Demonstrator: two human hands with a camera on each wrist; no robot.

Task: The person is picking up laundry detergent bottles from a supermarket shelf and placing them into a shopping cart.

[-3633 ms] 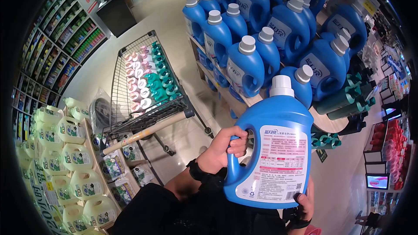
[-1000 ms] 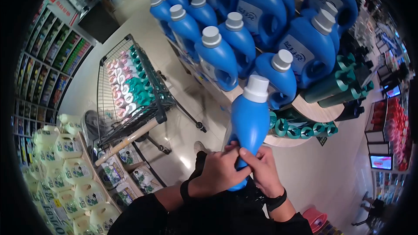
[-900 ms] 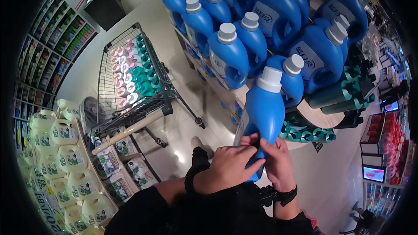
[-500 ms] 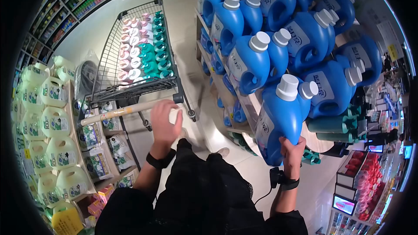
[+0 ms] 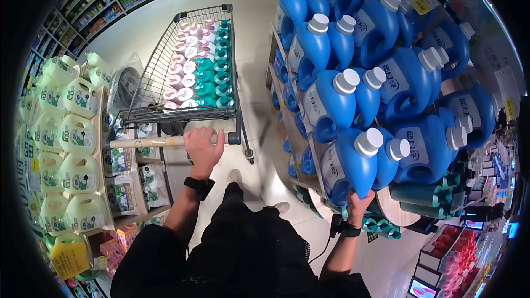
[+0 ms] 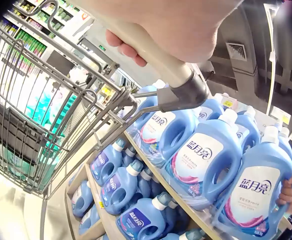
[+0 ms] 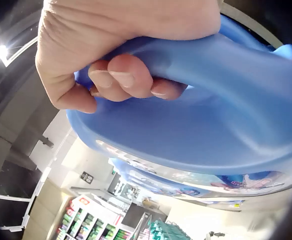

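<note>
At the shelf (image 5: 302,134) edge, blue bottle (image 5: 349,166), handle inside right grip (image 5: 358,205)

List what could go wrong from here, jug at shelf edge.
1. Right hand holds the jug by its handle alone at the shelf front; it could slip off.
2. Neighbouring jugs stand close; a nudge may topple them.
3. Left hand alone holds the cart handle; cart may roll.
</note>
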